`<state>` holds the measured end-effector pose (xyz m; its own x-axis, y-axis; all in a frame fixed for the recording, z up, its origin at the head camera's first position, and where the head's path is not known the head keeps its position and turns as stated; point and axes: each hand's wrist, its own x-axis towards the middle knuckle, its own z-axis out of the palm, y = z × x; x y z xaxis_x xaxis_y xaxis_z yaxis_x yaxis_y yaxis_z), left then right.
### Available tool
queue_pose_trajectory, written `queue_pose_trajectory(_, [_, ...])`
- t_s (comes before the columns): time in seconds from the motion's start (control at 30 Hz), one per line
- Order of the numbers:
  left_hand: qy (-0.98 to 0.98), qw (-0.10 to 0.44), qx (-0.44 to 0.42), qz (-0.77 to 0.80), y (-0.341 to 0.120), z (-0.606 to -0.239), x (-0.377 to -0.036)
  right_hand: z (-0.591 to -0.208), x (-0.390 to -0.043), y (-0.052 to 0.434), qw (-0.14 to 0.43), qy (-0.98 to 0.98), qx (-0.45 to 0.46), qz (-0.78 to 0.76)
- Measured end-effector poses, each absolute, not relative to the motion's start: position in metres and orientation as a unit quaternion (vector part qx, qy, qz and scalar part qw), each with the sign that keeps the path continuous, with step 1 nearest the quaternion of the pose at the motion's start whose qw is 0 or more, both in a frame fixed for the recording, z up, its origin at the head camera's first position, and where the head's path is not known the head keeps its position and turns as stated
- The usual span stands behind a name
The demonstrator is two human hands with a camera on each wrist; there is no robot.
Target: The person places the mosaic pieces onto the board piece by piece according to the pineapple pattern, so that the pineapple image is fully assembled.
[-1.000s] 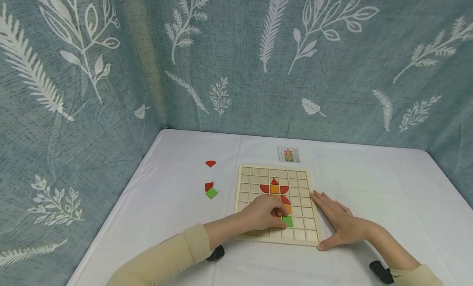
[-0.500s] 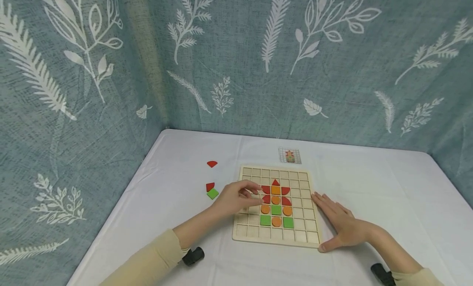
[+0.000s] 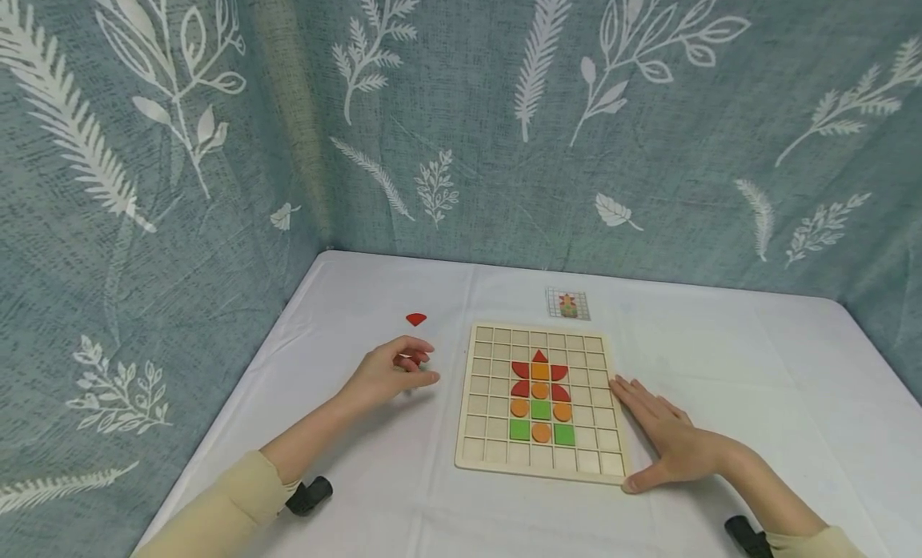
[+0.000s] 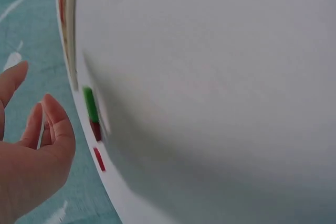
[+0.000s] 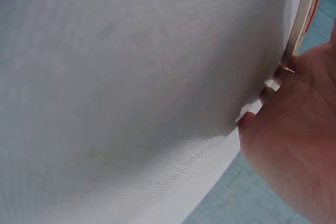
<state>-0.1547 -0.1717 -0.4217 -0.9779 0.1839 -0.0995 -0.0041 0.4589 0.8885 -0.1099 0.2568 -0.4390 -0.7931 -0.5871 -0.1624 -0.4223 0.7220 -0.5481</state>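
Note:
My left hand hovers left of the wooden grid board, its fingers loosely bent and thumb apart from them, holding nothing. Below it, a green square tile and a dark red tile lie on the cloth in the left wrist view; the hand hides them from the head view. Beyond lies a red fan-shaped tile. Flat at the board's right edge, my right hand touches the frame with fingertips and thumb. On the board, red tiles, orange discs and green squares form a flower-like pattern.
A small pattern card lies behind the board on the white tablecloth. Blue-green leaf-printed curtains hang at the back and left of the table. Black wrist cameras sit under both forearms.
My left hand has left the board's pattern, uncovering it, and moved left over the loose green and red tiles. The right hand has stayed at the board's edge.

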Motion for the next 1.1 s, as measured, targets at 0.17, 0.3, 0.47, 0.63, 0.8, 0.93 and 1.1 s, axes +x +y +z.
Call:
queue_pose_trajectory(0.17, [0.876, 0.066, 0.052, 0.476, -0.188, -0.429, -0.155, -0.440, -0.110, 0.257, 0.168, 0.913, -0.275, -0.249])
queue_pose_trajectory(0.3, [0.898, 0.046, 0.069, 0.433, -0.195, -0.431, -0.153, -0.441, -0.110, 0.257, 0.168, 0.914, -0.274, -0.247])
queue_pose_trajectory(0.47, [0.914, 0.032, 0.086, 0.394, -0.195, -0.432, -0.150, -0.441, -0.110, 0.257, 0.166, 0.915, -0.275, -0.244])
queue_pose_trajectory(0.63, [0.921, 0.008, 0.100, 0.376, -0.193, -0.435, -0.150, -0.441, -0.110, 0.257, 0.167, 0.914, -0.276, -0.246])
queue_pose_trajectory(0.8, [0.923, -0.005, 0.104, 0.371, -0.190, -0.438, -0.151, -0.441, -0.110, 0.256, 0.169, 0.914, -0.274, -0.247])
queue_pose_trajectory(0.93, [0.924, -0.011, 0.105, 0.366, -0.188, -0.439, -0.151, -0.441, -0.110, 0.256, 0.168, 0.913, -0.274, -0.251])
queue_pose_trajectory(1.1, [0.922, -0.016, 0.113, 0.370, -0.187, -0.440, -0.151, -0.442, -0.110, 0.256, 0.165, 0.913, -0.276, -0.251])
